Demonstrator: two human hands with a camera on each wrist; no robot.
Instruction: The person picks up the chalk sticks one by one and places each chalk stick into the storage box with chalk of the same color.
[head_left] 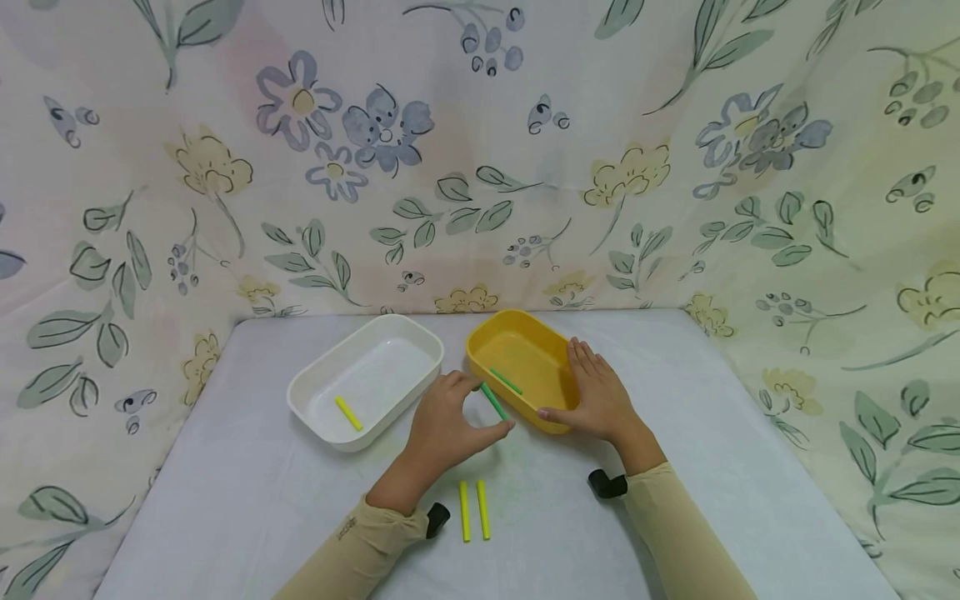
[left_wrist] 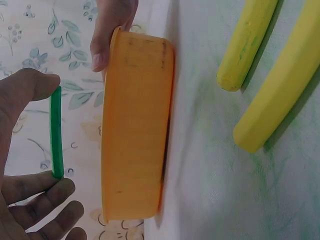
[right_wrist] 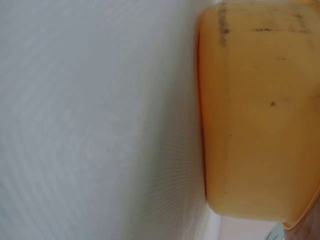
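My left hand (head_left: 450, 421) pinches a green stick (head_left: 494, 401) by its two ends between thumb and fingers, just in front of the yellow tub (head_left: 480, 346). The left wrist view shows the green stick (left_wrist: 56, 132) held endwise beside the yellow tub (left_wrist: 135, 130). My right hand (head_left: 592, 392) rests on the tub's right rim, thumb against its front corner. Another green stick (head_left: 506, 382) lies inside the tub. The right wrist view shows only the yellow tub (right_wrist: 260, 110) wall on the table.
A white tub (head_left: 408, 333) stands left of the yellow one with a yellow stick (head_left: 348, 413) inside. Two yellow sticks (head_left: 474, 509) lie side by side on the grey table near my forearms. Flowered cloth walls the table on three sides.
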